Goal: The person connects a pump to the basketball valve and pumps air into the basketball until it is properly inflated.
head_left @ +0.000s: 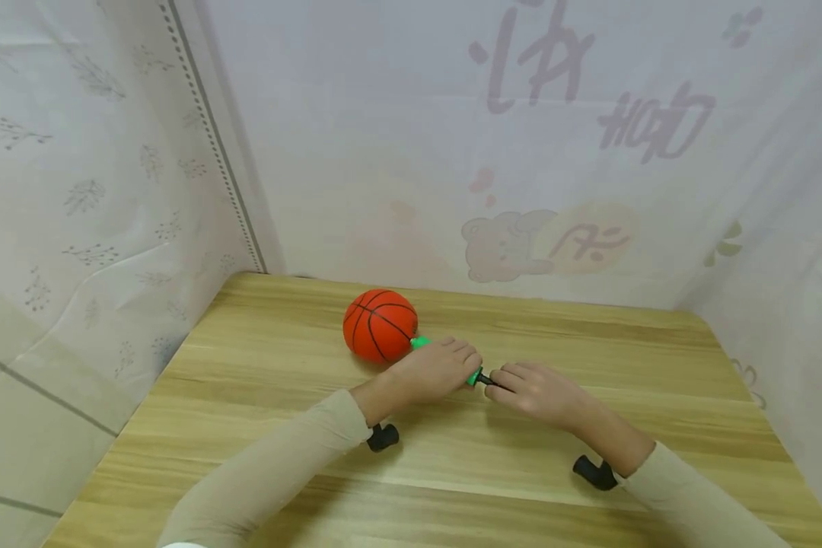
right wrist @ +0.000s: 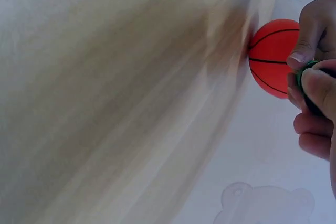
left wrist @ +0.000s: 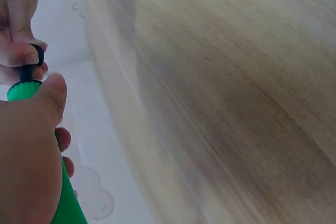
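An orange-red basketball with black lines sits on the wooden table. My left hand grips the green barrel of a small ball pump, whose nozzle end meets the ball's right side. To the right, the fingers of my right hand pinch the pump's black handle. A short length of black rod shows between the green barrel and that hand. Most of the barrel is hidden under my left hand. The right wrist view has the ball behind both hands.
The wood-grain table ends at a pale printed curtain at the back, with more curtain on both sides. A black wrist mount hangs under the left wrist, another black mount under the right.
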`<move>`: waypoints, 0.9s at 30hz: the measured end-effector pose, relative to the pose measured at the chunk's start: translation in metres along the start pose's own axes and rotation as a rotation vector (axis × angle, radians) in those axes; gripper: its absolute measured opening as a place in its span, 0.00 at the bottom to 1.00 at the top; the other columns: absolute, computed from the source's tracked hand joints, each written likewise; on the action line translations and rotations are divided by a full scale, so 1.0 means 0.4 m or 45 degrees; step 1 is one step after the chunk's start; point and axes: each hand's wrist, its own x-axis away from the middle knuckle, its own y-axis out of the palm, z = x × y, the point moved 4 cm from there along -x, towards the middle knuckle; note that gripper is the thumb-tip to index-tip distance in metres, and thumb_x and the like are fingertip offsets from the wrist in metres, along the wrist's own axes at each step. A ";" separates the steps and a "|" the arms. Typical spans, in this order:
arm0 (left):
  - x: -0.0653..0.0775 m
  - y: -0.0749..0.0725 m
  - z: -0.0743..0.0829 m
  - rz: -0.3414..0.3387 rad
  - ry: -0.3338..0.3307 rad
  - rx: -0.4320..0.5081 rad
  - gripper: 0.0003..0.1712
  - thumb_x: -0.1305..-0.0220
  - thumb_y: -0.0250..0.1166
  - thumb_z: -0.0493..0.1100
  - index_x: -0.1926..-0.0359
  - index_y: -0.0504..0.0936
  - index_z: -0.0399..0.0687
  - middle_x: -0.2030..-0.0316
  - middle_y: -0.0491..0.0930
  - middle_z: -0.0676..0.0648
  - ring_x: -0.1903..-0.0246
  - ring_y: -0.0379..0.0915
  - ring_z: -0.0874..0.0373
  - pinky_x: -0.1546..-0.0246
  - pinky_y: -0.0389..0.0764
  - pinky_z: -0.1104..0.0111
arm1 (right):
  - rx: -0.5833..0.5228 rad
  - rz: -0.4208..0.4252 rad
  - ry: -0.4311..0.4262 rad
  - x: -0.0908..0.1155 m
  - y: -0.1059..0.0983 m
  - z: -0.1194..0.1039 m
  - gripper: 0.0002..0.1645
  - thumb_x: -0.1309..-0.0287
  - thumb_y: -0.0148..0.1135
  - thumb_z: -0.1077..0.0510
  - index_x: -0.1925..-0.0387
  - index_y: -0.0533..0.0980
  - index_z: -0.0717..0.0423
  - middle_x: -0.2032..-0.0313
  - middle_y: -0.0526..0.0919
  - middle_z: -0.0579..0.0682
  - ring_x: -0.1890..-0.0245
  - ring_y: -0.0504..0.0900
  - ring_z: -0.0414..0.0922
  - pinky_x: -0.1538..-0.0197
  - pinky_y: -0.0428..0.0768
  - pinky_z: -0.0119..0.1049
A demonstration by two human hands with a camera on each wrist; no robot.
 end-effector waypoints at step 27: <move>0.170 -0.034 -0.175 0.170 -0.340 0.280 0.48 0.42 0.67 0.73 0.28 0.70 0.53 0.29 0.66 0.43 0.27 0.55 0.41 0.33 0.57 0.35 | -0.093 -0.174 0.226 0.092 0.005 0.029 0.14 0.23 0.46 0.65 0.60 0.79 0.61 0.59 0.83 0.52 0.61 0.83 0.45 0.60 0.84 0.35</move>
